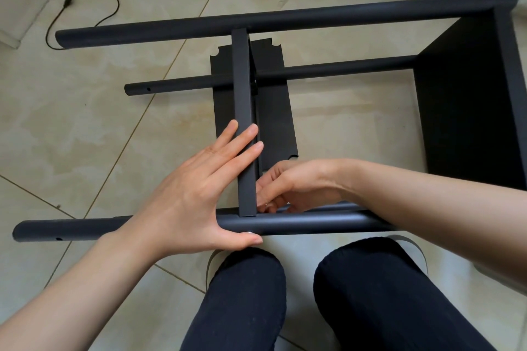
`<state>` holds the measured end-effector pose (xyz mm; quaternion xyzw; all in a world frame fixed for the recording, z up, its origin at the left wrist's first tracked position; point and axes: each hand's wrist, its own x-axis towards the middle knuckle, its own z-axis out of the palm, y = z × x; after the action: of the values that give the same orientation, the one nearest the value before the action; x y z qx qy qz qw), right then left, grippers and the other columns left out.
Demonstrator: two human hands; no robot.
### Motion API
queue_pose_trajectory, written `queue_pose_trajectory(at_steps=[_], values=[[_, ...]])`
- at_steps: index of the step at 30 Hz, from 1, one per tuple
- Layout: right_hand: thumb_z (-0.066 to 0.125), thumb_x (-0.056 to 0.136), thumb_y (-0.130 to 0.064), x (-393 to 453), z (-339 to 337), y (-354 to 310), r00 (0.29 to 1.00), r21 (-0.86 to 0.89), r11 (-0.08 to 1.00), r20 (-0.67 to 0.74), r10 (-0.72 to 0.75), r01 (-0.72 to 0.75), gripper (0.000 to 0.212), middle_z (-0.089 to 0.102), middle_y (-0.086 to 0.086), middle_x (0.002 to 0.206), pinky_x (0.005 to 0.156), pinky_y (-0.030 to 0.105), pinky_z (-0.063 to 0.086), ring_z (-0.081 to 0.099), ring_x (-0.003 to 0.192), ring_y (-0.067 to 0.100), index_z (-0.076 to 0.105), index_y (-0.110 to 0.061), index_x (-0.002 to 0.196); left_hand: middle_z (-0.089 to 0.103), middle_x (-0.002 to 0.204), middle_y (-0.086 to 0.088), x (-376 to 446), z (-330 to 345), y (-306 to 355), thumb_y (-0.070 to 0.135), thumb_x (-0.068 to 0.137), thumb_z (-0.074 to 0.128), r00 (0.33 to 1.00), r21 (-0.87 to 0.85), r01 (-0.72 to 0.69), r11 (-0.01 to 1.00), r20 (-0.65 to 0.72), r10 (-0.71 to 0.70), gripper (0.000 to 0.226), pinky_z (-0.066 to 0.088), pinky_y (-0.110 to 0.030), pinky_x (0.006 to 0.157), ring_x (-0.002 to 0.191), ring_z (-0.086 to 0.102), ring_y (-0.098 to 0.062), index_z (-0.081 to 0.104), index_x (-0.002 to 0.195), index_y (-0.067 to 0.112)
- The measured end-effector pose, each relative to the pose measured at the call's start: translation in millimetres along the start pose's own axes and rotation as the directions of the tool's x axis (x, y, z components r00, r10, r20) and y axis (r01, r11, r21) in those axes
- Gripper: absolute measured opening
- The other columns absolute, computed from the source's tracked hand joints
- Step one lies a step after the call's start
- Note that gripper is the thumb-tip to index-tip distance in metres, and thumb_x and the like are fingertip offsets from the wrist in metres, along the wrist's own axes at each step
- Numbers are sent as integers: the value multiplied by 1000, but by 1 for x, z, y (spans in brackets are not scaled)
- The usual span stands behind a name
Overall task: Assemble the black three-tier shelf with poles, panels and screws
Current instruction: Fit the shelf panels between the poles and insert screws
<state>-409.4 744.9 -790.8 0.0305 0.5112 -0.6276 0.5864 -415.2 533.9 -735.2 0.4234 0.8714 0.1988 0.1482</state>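
The black shelf frame lies on its side on the tiled floor. Its near pole (313, 224) runs across in front of my knees, the far pole (256, 21) runs along the top, and a lower pole (328, 70) lies between them. A middle panel (243, 111) stands edge-on between the near and far poles. An end panel (467, 100) closes the frame on the right. My left hand (199, 188) lies flat against the middle panel, thumb pressing a screw head (250, 233) on the near pole. My right hand (288, 186) reaches behind the panel, fingers curled at the joint; what they hold is hidden.
A loose black panel (273, 111) lies flat on the floor under the frame. A black cable with a plug (68, 0) trails across the tiles at the upper left. My two knees (313, 293) are just behind the near pole.
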Motion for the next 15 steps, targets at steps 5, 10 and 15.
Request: queue_pose_trajectory(at_steps=[5,10,15], values=[[60,95,-8,2,1,0,1000,13,1000,4,-6,6,29,60,-2,66,68,19,45,54,63,8,69,-16,68,15,168,1,0,-1,1,71,70,69,1000,-5,5,1000,-2,-5,112,32,-44,117,155,9,-21,29,157,12],[57,95,-7,3,1,2,999,30,1000,32,0,-1,41,55,-2,62,65,19,45,52,60,7,69,-18,58,16,168,0,0,-1,1,71,69,69,1000,-4,7,1000,-2,-7,113,32,-44,117,155,9,-21,29,156,12],[55,97,-8,2,4,0,1000,7,1000,18,-3,3,36,54,-2,61,61,17,46,51,58,7,64,-14,63,16,168,0,0,-1,1,71,69,70,1000,0,8,1000,1,-8,113,32,-43,117,155,10,-21,29,157,12]])
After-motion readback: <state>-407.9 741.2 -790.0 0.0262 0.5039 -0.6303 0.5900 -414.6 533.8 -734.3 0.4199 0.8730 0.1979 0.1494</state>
